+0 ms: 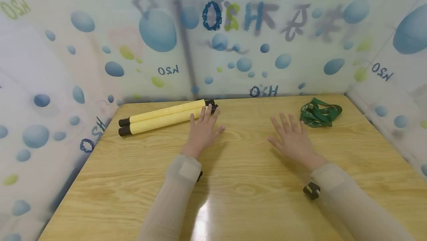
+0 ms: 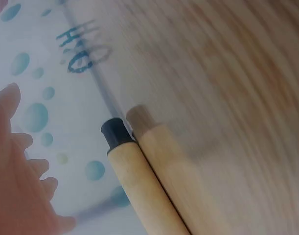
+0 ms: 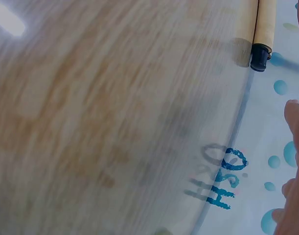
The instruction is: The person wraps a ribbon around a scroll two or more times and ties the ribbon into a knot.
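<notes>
In the head view my left hand [image 1: 201, 131] is held out over the table with its fingers straight and spread, holding nothing. Its fingertips overlap the right end of two yellow rods [image 1: 163, 119] with black ends, which lie side by side; contact is not plain. One yellow rod [image 2: 144, 183] also shows in the left wrist view, with its reflection beside it. My right hand [image 1: 293, 141], likewise spread and holding nothing, is nearest to a loosely bundled green patterned strap [image 1: 320, 113]. The right wrist view catches a black rod end [image 3: 259, 58] and part of that hand.
A glossy wood-grain table [image 1: 247, 181] lies under both hands. Behind it and at both sides hang pale sheets [image 1: 287, 81] printed with blue and green drops and lettering. Black devices [image 1: 311, 191] sit at the wrists.
</notes>
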Demonstrator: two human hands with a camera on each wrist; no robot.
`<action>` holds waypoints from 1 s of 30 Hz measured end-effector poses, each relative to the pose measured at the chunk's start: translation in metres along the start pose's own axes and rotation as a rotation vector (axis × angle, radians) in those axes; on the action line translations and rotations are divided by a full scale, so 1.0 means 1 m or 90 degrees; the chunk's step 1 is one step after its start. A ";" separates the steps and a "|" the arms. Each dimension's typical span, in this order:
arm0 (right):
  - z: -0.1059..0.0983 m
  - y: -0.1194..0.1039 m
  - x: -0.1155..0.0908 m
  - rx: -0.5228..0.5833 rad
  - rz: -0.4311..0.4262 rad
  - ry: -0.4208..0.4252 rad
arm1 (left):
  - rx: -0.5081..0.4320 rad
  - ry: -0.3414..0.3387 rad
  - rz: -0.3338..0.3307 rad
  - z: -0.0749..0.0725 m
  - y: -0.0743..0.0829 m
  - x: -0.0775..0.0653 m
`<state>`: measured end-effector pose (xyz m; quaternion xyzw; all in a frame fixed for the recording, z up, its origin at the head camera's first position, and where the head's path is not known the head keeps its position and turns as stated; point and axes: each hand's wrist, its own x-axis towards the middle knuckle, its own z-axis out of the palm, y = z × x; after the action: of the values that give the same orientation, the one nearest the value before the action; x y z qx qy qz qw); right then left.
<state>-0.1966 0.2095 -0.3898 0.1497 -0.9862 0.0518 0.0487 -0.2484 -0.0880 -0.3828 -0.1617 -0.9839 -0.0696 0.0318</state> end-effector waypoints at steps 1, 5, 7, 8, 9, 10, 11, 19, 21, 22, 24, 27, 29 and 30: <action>0.000 0.001 -0.001 -0.004 0.004 0.000 | -0.004 -0.003 0.003 0.001 0.003 0.002; 0.001 0.010 -0.003 -0.024 0.023 0.011 | 0.002 -0.016 0.017 0.005 0.017 0.010; 0.002 0.016 -0.005 -0.030 0.028 0.026 | 0.006 -0.023 0.026 0.007 0.025 0.014; 0.002 0.019 -0.005 -0.033 0.031 0.035 | 0.008 -0.025 0.032 0.008 0.029 0.017; 0.002 0.022 -0.006 -0.037 0.034 0.042 | 0.005 -0.029 0.038 0.009 0.034 0.020; 0.003 0.027 -0.006 -0.039 0.038 0.048 | 0.003 -0.033 0.042 0.009 0.038 0.023; 0.003 0.031 -0.007 -0.038 0.045 0.051 | -0.001 -0.038 0.046 0.010 0.043 0.025; -0.010 0.061 0.003 -0.002 0.119 0.037 | -0.003 -0.050 0.070 0.008 0.073 0.052; -0.015 0.068 0.005 0.003 0.130 0.033 | -0.017 -0.059 0.084 0.006 0.081 0.061; -0.017 0.071 0.006 0.008 0.133 0.035 | -0.024 -0.063 0.092 0.006 0.086 0.065; -0.019 0.077 0.007 0.014 0.136 0.039 | -0.038 -0.069 0.109 0.006 0.096 0.073; -0.017 0.086 0.004 0.011 0.136 0.042 | -0.037 -0.069 0.127 0.012 0.114 0.082; -0.010 0.091 -0.002 0.008 0.140 0.047 | -0.036 -0.066 0.133 0.020 0.128 0.086; -0.007 0.093 -0.006 0.005 0.144 0.047 | -0.033 -0.068 0.135 0.024 0.135 0.087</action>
<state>-0.2185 0.3001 -0.3919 0.0356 -0.9941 0.0664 0.0782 -0.2882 0.0699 -0.3820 -0.2690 -0.9595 -0.0822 -0.0175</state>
